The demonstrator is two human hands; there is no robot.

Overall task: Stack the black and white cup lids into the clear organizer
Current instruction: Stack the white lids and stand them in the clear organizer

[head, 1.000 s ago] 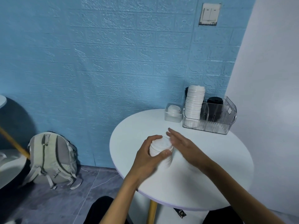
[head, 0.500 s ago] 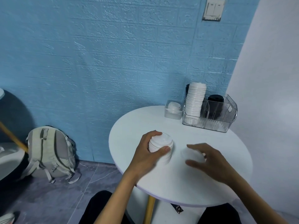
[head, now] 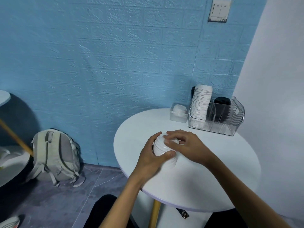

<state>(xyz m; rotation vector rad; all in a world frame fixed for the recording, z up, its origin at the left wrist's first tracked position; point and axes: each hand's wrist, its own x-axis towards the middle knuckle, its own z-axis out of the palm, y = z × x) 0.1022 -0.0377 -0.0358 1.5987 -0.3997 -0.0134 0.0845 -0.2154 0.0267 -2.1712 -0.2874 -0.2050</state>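
So both hands are on the same small stack of white lids [head: 162,148], which sits on the round white table [head: 213,178]. Left hand [head: 152,159] is wrapped around the side of the stack, thumb across the front and fingers curled round the far side. Right hand [head: 184,145] is on top, fingertips curled down onto the top lid; can't tell if it's pinching that lid or just pressing on it. Well beyond the grip, off to the right against the wall, is the clear organizer [head: 230,127], with a tall white lid stack [head: 200,102] in its left slot and black lids [head: 221,109] in the next one. Just left of that is a small clear box [head: 178,118] holding a white lid.
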